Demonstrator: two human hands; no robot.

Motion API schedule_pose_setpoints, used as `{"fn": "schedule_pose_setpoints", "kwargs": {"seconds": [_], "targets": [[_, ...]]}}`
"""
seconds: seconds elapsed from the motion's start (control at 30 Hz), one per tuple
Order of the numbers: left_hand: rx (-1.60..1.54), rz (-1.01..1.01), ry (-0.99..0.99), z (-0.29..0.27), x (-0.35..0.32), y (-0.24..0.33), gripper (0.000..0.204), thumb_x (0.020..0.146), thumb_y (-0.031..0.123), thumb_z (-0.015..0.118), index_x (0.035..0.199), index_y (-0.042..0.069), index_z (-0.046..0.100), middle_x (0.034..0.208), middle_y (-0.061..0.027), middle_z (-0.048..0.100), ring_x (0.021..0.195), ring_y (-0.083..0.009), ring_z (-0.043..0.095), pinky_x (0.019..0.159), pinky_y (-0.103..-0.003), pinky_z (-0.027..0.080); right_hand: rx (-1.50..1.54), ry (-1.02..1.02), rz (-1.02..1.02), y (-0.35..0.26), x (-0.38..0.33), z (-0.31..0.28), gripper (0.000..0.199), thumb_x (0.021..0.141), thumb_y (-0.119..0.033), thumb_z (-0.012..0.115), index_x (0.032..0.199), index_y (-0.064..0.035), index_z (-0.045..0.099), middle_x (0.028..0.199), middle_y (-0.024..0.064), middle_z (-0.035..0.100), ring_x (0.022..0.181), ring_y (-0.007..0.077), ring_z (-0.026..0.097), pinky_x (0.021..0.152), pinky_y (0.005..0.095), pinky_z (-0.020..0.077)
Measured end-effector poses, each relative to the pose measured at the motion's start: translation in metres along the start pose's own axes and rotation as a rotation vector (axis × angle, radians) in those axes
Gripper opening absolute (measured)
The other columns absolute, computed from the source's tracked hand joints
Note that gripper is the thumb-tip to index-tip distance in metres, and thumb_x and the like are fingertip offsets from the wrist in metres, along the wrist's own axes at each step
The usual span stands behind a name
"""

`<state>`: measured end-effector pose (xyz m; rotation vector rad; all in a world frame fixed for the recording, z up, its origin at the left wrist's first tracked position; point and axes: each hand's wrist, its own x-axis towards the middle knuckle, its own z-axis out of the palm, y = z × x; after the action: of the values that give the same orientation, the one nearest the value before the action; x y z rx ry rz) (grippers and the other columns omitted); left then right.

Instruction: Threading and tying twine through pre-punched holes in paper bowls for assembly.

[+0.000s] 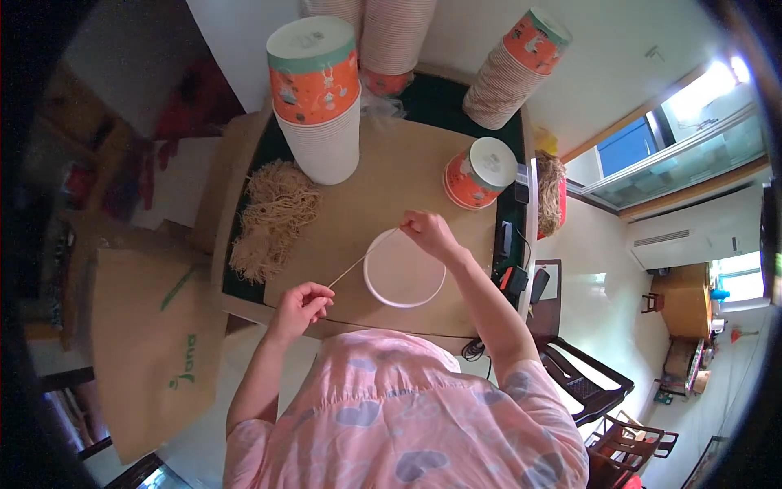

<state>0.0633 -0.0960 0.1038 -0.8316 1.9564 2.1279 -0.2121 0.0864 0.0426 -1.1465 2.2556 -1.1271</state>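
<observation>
A length of thin tan twine stretches taut between my two hands. My left hand pinches its lower end, out over the table's front left. At the other end, my right hand closes on the twine above the far right rim of a round white tub. The tub stands on a brown cardboard sheet, and the twine passes over its left edge. A tangled heap of tan strands lies to the left on the table.
Behind the heap rises a tall stack of orange-and-white paper tubs. A short stack sits at the right, and a leaning stack stands farther back. Small black devices line the right edge. A large cardboard box stands at left.
</observation>
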Motion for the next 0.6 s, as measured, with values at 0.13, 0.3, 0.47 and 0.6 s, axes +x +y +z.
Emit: {"fn": "schedule_pose_setpoints", "kwargs": {"seconds": [0.13,0.3,0.47,0.6], "targets": [[-0.220,0.046,0.023,0.011,0.000,-0.004,0.019,0.088,0.005,0.052,0.105,0.003,0.060,0.089,-0.0048,0.064,0.073,-0.0080,0.059,0.062,-0.020,0.050,-0.162,0.268,-0.163,-0.034,0.000,0.013,0.011,0.078,-0.008,0.059,0.088,-0.0054,0.061,0.079,0.0139,0.061,0.075,0.0289,0.061,0.064,0.0368,0.0487],[-0.634,0.145,-0.012,0.044,0.001,0.019,0.028,0.090,0.007,0.049,0.117,0.000,0.054,0.107,-0.0104,0.061,0.091,-0.0150,0.061,0.082,-0.028,0.051,0.461,-0.391,0.138,-0.114,-0.067,0.032,0.026,0.082,-0.001,0.055,0.109,-0.0018,0.057,0.077,0.0019,0.058,0.068,0.0098,0.056,0.061,0.0249,0.0464],[-0.697,0.287,-0.095,0.058,0.010,0.024,0.033,0.090,0.007,0.048,0.122,0.000,0.050,0.116,-0.0132,0.057,0.105,-0.0193,0.056,0.094,-0.032,0.043,0.869,-0.599,0.295,-0.117,-0.117,0.040,0.016,0.092,-0.010,0.051,0.098,0.0013,0.060,0.083,0.0068,0.062,0.076,0.0118,0.061,0.070,0.0247,0.0494],[-0.358,0.071,0.015,0.051,-0.018,0.001,0.031,0.089,0.006,0.051,0.119,0.000,0.051,0.108,-0.0101,0.059,0.102,-0.0161,0.056,0.091,-0.027,0.043,0.688,-0.202,0.408,-0.084,-0.172,0.023,0.019,0.090,-0.008,0.052,0.105,0.0017,0.060,0.096,0.0096,0.064,0.087,0.0158,0.061,0.078,0.0276,0.0494]]}}
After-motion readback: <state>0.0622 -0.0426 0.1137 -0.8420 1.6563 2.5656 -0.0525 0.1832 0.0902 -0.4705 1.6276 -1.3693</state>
